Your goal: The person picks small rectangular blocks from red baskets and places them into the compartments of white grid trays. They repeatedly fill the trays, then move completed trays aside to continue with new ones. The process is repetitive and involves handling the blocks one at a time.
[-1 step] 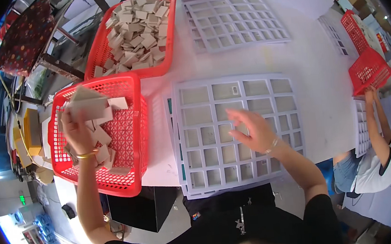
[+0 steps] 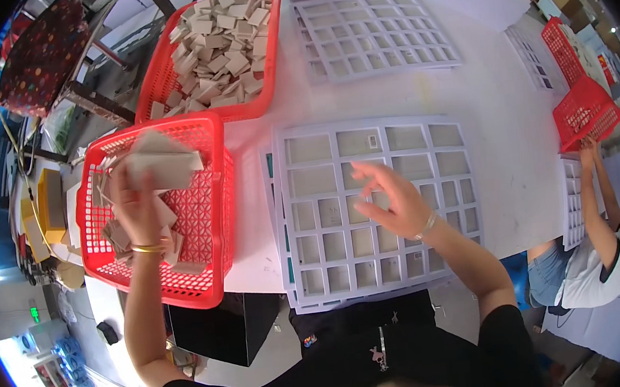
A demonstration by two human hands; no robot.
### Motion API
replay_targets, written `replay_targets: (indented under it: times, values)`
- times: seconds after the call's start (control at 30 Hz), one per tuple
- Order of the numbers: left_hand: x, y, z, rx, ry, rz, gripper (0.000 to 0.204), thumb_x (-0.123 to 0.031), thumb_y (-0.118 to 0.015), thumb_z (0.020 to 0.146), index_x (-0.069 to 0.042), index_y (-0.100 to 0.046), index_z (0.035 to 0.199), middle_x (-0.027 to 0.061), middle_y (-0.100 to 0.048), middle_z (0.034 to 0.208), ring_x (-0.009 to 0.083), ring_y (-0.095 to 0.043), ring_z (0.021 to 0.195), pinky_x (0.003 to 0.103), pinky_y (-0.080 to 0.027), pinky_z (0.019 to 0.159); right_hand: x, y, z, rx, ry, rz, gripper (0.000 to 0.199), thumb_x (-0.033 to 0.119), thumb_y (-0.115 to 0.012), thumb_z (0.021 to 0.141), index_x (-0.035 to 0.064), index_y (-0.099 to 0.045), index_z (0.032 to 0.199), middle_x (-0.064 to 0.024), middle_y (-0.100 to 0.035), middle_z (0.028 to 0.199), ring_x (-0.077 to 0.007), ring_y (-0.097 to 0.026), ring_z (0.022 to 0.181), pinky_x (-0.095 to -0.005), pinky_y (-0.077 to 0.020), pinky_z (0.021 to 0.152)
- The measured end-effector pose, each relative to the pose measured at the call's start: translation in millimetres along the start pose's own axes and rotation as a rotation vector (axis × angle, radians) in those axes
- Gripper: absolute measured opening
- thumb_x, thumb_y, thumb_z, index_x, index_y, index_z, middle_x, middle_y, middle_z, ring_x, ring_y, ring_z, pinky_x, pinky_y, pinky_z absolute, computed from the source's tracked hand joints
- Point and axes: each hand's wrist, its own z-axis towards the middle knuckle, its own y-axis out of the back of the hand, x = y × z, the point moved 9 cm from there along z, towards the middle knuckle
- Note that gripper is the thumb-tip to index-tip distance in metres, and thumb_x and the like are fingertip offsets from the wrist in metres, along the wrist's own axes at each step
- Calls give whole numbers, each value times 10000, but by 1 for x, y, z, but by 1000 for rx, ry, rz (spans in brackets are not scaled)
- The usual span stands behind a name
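Bright, even light, soft shadows, strong fisheye bending at edges, slight motion blur.

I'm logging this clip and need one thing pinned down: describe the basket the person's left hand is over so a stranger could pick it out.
Start at the white table with the grid tray at its middle. Left of the tray sit two red mesh baskets; take the nearer basket, under the left hand gripping a stack of beige squares. It is nearly empty, while the far basket is heaped with pieces.
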Motion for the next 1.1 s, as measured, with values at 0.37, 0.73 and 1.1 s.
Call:
replay_targets:
  times: [0.37, 0.73, 1.1]
  values:
    - [-120, -234, -81, 769, 241, -505, 396, -29, -554, 912, -61, -451, 1293, 55, -560, 1069, 86, -606, 824, 191, -511, 559, -6, 42, 20, -263, -3, 283, 226, 166, -547, 952, -11, -593, 1084, -38, -638, 884, -55, -558, 719, -215, -468, 655]
    - [-46, -297, -104, 692, 115, 72, 269, -124, -716, 769, -17, -542, 944, 48, -525, 711, 125, -493, 596, 271, -435, 589, -83, 156, -25, -611, -151, 386, 238, 196, -454, 988, 23, -509, 1142, -38, -605, 803, -88, -545, 540, -230, -457, 459]
    - [-57, -314, -119, 846, -49, 408, 233, -102, -676, 776, -75, -579, 986, 96, -600, 1012, 252, -616, 709, 364, -509, 633, -107, 121, 19, -366, -146, 58, 289, 113, -603, 866, 50, -548, 1143, -106, -665, 929, -149, -626, 690, -277, -512, 611]
